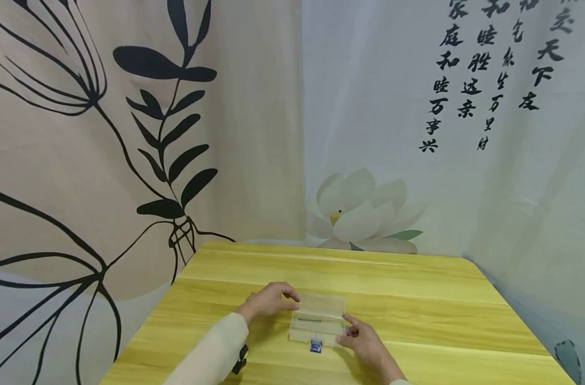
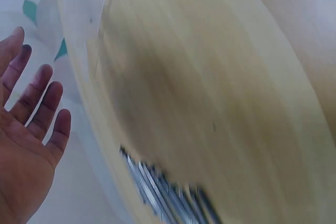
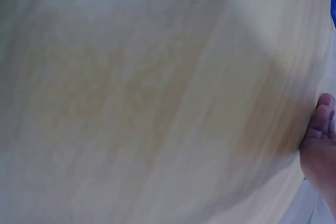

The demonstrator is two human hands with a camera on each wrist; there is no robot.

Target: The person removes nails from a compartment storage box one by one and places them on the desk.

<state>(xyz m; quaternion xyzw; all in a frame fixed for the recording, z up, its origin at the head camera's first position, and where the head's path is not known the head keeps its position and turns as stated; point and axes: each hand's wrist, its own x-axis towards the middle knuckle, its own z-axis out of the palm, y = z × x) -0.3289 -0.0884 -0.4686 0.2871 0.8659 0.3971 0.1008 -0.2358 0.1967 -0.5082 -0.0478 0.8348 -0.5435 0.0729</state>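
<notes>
A clear plastic box (image 1: pixel 316 335) lies on the table with its lid (image 1: pixel 321 305) tipped back and a blue clasp (image 1: pixel 316 346) at its front. One thin dark rod (image 1: pixel 309 320) lies inside it. My right hand (image 1: pixel 364 342) holds the box's right side, thumb at the front corner and fingers along the edge. At the lid's left edge is my left hand (image 1: pixel 272 299), its fingers loosely bent; the left wrist view shows them spread with nothing held. Several slim metal rods (image 2: pixel 168 195) lie side by side on the table, mostly hidden behind the left wrist in the head view.
The wood-grain table (image 1: pixel 441 310) has rounded far corners. Behind it hang a curtain (image 1: pixel 254 133) with dark plant prints and a pale cloth (image 1: pixel 369 107) with a lotus and writing. A black object (image 1: pixel 241 359) shows beneath the left forearm.
</notes>
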